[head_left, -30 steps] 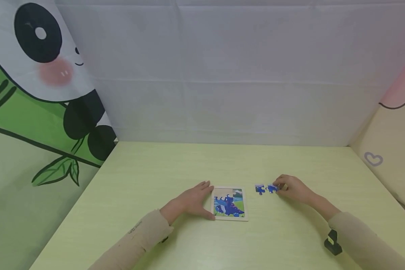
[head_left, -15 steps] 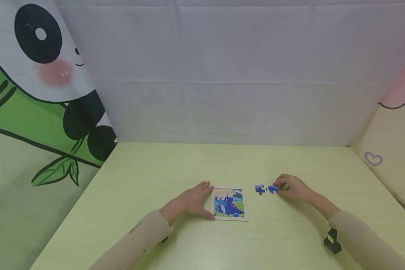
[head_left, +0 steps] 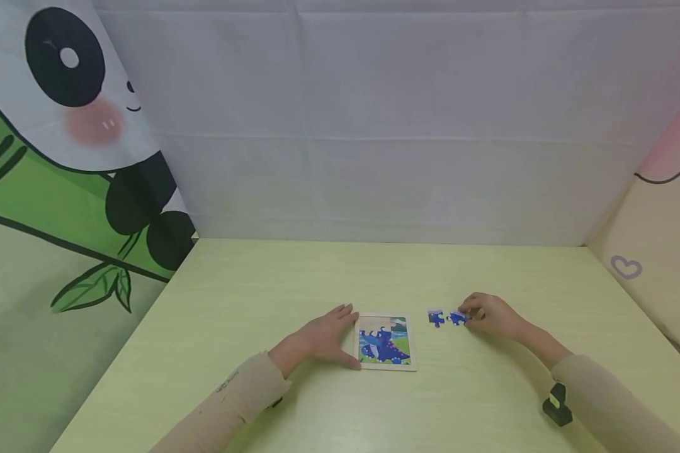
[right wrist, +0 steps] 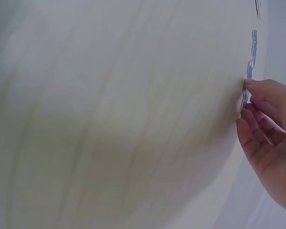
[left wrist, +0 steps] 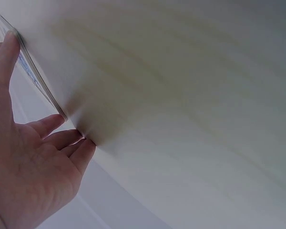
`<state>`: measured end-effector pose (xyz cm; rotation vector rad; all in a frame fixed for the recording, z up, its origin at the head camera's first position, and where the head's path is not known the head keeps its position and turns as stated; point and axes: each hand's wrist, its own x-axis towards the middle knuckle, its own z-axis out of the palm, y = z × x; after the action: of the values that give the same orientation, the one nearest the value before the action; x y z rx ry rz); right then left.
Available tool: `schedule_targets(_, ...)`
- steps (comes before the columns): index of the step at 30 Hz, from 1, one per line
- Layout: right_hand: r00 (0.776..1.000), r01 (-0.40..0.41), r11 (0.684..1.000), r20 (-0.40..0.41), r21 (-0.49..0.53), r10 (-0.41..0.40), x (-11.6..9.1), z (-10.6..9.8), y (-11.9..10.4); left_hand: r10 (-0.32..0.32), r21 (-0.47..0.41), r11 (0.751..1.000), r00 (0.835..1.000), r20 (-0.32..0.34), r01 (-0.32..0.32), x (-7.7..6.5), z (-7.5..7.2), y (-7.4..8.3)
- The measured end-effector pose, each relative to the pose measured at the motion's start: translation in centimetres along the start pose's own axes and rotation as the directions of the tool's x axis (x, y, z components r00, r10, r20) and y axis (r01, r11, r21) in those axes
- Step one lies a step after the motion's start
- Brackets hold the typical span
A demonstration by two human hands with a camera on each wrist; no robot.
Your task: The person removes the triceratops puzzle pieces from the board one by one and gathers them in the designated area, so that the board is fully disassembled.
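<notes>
In the head view my left hand (head_left: 327,335) is at the left side of a small wooden puzzle tray (head_left: 414,352). Its thumb and index finger hold the two left corners; the left wrist view shows the same tray (left wrist: 40,78) edge-on. A blue dinosaur picture (head_left: 382,346) fills most of the tray, and bare wood shows at its upper left. To the right, my right hand (head_left: 490,316) pinches a blue jigsaw piece (head_left: 458,317) at the table surface, its fingers covering the right end. Another blue jigsaw piece (head_left: 436,318) lies just left of it.
The pale table (head_left: 294,277) runs back to a white cloth wall (head_left: 374,157). A panda-printed panel (head_left: 90,207) stands on the left, a cream panel (head_left: 663,251) on the right. A black wrist device (head_left: 558,406) hangs under the right sleeve.
</notes>
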<state>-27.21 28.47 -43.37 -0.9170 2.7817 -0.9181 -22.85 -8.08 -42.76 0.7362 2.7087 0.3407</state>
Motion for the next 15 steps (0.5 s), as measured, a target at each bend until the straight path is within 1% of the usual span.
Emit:
schedule_targets(7,1.000,-0.001,1.000,0.010,0.004,0.001,0.15,-0.05,0.26,0.003,0.003,1.000,1.000,-0.001,-0.003,0.08,0.14,-0.09)
schedule_targets(11,1.000,-0.011,1.000,-0.006,0.003,0.011,0.37,0.02,0.12,0.007,0.006,1.000,1.000,-0.004,-0.007,0.14,0.22,-0.11)
schedule_targets(15,1.000,0.000,1.000,-0.019,0.026,0.000,0.89,0.30,-0.34,0.005,0.008,1.000,1.000,-0.003,-0.005,0.23,0.23,-0.08)
